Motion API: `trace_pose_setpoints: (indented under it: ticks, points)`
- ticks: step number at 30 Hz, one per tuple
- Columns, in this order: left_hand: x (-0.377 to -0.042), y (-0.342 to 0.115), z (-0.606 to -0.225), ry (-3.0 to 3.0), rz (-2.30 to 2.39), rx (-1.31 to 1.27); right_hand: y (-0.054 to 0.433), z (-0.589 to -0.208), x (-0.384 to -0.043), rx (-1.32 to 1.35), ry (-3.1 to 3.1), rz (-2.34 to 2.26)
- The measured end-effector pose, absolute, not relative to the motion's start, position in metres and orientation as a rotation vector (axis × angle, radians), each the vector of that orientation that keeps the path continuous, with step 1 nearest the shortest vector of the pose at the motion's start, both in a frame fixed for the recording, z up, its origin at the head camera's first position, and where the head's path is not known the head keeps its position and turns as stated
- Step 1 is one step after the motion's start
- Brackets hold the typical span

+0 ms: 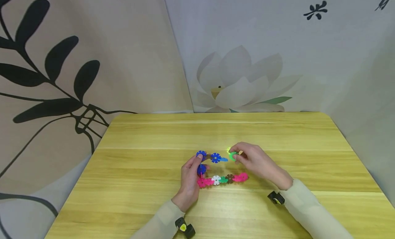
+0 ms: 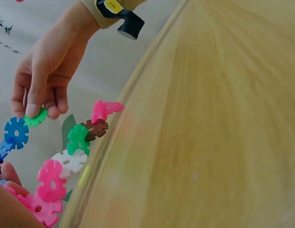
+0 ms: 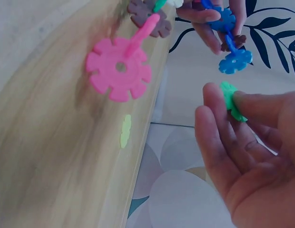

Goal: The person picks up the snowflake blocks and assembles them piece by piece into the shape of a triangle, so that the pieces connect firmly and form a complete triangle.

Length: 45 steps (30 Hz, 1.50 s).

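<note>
My left hand point(image 1: 189, 180) grips a chain of interlocking snowflake discs at its left bend. The chain's upper arm has dark blue point(image 1: 215, 158), brown and lighter blue discs point(image 3: 235, 61). Its lower arm runs through pink point(image 2: 52, 180), white point(image 2: 70, 162), green point(image 2: 78, 138) and brown point(image 2: 94, 129) to a pink end disc point(image 3: 119, 70). Between thumb and fingertips, my right hand point(image 1: 257, 160) pinches a loose green snowflake disc point(image 3: 230, 100). A small gap separates this disc from the lighter blue end of the chain. Part of the chain is hidden behind the left hand.
A yellow disc point(image 3: 125, 131) lies on the wooden table point(image 1: 139, 180), just beyond the right fingertips. Behind the table's far edge hangs a pale backdrop point(image 1: 139, 60) with leaf and flower prints. Each wrist wears a small black camera point(image 1: 276, 197).
</note>
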<state>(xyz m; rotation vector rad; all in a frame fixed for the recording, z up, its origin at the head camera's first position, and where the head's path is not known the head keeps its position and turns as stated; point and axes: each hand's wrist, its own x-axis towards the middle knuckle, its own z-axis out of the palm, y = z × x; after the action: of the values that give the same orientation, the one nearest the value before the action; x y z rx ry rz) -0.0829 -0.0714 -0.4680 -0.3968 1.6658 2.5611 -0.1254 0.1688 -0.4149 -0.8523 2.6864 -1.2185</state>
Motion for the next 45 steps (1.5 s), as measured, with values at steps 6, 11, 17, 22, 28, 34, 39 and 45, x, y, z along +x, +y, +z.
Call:
trace_pose_setpoints:
  ticks: [6, 11, 17, 22, 28, 34, 39, 45]
  points:
    - [-0.082, -0.071, -0.468, 1.654, 2.589, -0.377, 0.170, -0.414, -0.120, -0.813, 2.626, -1.277]
    - [-0.082, -0.071, -0.468, 1.649, 2.600, -0.354, 0.169, -0.415, -0.117, -0.789, 2.611, -1.317]
    - [-0.082, -0.070, -0.467, 1.644, 2.613, -0.341, 0.168, -0.414, -0.114, -0.789, 2.623, -1.320]
    - [-0.081, -0.070, -0.465, 1.630, 2.617, -0.334, 0.167, -0.414, -0.113, -0.792, 2.619, -1.316]
    - [-0.080, -0.070, -0.465, 1.644, 2.601, -0.325, 0.166, -0.414, -0.113, -0.815, 2.625, -1.297]
    - [-0.079, -0.070, -0.465, 1.679, 2.594, -0.289, 0.163, -0.414, -0.111, -0.838, 2.652, -1.299]
    - [-0.080, -0.070, -0.464, 1.718, 2.592, -0.276, 0.161, -0.415, -0.111, -0.861, 2.665, -1.351]
    - [-0.080, -0.069, -0.464, 1.764, 2.603, -0.271, 0.160, -0.418, -0.111, -0.914, 2.668, -1.402]
